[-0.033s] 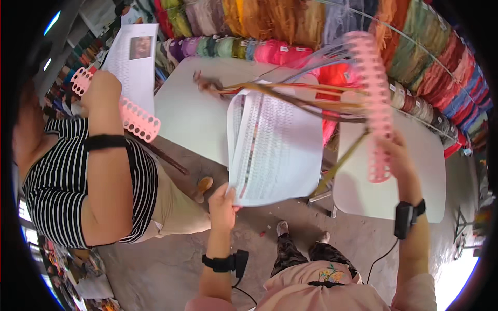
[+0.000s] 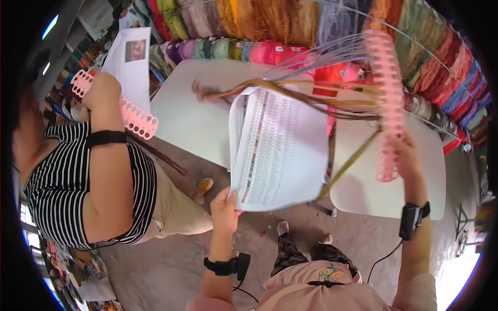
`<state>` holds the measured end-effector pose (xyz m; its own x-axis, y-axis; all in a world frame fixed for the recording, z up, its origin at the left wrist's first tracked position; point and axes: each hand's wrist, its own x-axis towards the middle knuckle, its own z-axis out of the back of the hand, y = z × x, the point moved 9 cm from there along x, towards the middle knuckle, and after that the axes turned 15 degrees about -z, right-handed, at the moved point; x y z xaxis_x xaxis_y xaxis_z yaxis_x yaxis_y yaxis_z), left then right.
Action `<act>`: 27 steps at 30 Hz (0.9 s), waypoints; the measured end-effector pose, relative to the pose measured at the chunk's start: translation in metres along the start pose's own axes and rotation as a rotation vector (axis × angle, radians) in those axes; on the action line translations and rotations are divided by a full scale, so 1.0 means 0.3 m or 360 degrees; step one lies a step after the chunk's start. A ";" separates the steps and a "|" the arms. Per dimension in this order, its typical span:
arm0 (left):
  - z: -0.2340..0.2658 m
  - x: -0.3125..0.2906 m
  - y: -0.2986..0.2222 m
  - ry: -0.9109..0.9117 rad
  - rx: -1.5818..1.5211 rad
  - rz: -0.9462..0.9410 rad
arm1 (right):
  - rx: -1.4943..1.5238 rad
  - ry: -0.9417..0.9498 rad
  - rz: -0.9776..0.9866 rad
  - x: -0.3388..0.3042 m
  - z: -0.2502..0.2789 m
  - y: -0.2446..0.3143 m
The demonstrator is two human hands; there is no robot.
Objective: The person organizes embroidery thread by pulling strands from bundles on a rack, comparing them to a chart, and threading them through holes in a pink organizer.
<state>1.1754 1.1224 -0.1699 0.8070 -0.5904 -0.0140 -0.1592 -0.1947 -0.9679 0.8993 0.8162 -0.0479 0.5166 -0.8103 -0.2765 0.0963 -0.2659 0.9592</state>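
Two hands up in the head view: the left hand (image 2: 224, 207) pinches the bottom edge of a printed sheet (image 2: 277, 150), fingers closed on the paper, held above the white surface (image 2: 202, 114). The right hand (image 2: 407, 155) grips a pink perforated strip (image 2: 386, 98) with yarn strands (image 2: 311, 96) threaded through it, over the other surface. To the left, a person in a striped shirt (image 2: 57, 186) holds a similar pink strip (image 2: 132, 114). Yarn skeins (image 2: 249, 49) line the back.

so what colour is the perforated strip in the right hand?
Pink, a long strip with rows of holes, held upright by the right hand. Only the head view shows it.
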 end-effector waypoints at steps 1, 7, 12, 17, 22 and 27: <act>-0.046 -0.052 -0.002 -0.0008 -0.0163 0.0036 | 0.0036 -0.0153 0.0053 -0.032 0.149 0.002; -0.398 -0.324 -0.029 0.0312 -0.0286 0.0006 | 0.0783 -0.0698 0.0505 -0.368 0.931 0.031; -0.710 -0.520 -0.003 0.0318 -0.0375 0.0031 | 0.0920 -0.0847 0.0793 -0.745 1.668 -0.078; -0.960 -0.705 0.113 0.0554 -0.0558 0.0091 | 0.0477 -0.1572 0.0862 -1.185 1.970 -0.158; -1.196 -0.819 0.185 0.0589 -0.0555 0.0061 | 0.0065 -0.1699 0.0233 -1.238 1.908 -0.265; -1.393 -0.920 0.263 0.0788 -0.0518 0.0159 | -0.0182 -0.1377 0.0380 -1.110 1.804 -0.285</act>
<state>0.7025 0.9426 -0.1374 0.4305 -0.8977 0.0935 -0.4498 -0.3032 -0.8401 0.2586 0.8260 -0.0699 -0.2821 -0.9590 0.0271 0.1766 -0.0241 0.9840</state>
